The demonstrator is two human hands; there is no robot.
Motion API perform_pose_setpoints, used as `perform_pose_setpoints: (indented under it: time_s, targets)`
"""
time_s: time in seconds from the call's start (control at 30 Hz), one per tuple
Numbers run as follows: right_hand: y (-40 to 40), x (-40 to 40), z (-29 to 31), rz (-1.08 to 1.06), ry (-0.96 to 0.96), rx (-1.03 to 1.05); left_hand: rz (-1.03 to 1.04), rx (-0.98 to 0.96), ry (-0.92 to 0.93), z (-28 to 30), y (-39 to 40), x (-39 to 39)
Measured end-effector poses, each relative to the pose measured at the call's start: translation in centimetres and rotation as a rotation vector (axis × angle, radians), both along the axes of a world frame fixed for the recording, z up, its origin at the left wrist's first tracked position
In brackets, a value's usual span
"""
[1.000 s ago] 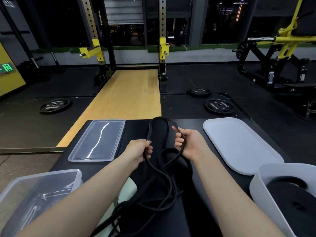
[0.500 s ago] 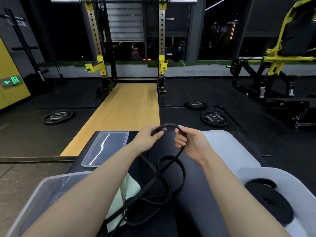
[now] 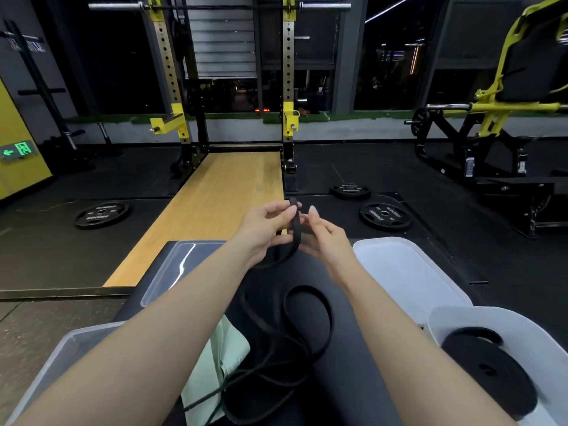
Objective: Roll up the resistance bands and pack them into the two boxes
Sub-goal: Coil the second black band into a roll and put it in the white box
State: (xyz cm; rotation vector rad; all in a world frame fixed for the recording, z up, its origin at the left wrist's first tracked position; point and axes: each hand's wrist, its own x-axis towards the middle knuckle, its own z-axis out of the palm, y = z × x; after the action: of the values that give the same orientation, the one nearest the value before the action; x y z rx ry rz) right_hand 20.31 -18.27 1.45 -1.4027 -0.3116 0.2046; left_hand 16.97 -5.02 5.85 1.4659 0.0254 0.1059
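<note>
- Since the earlier frames both hands have risen and closed together: the band's (image 3: 295,229) far end, a wide loop a second ago, is now pinched flat into a narrow fold between them. I judge this the start of the roll, with nearly the whole band left to wind.
- Left hand (image 3: 266,224): thumb and forefinger are closed on the folded end near its top, the other fingers curled loosely under it. This hand is gripping the band.
- Right hand (image 3: 325,238): fingers half open, forefinger raised just beside the fold. The lower fingertips seem to touch the strap, though a firm grip is hard to confirm from this angle.
- Below the fingers the band hangs down and trails toward the person in slack loops (image 3: 307,321) on the black bench (image 3: 347,379), crossing a pale green cloth (image 3: 227,358).
- Left of the hands lie a clear lid (image 3: 172,272) and, nearer, a clear box (image 3: 61,364), seemingly empty.
- Right of the hands lie a white lid (image 3: 408,272) and a white box (image 3: 504,321) already holding a rolled band (image 3: 485,367).
</note>
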Motion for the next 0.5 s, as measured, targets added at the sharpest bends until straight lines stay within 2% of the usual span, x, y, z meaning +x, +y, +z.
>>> perform_pose_setpoints:
  time_s: [0.1, 0.23, 0.3, 0.5]
  targets:
    - [0.3, 0.1, -0.6, 0.073, -0.053, -0.026, 0.041, -0.013, -0.021, 0.9, -0.4, 0.8]
    - [0.2, 0.6, -0.2, -0.206, -0.247, -0.099, 0.003, 0.046, -0.067, 2.1, -0.7, 1.1]
    - [0.1, 0.5, 0.4, -0.249, -0.295, -0.133, 0.005, 0.047, -0.081, 2.5, -0.8, 1.0]
    - [-0.3, -0.5, 2.1, -0.015, -0.153, -0.042, 0.029, -0.01, -0.111, 4.8, -1.1, -0.1]
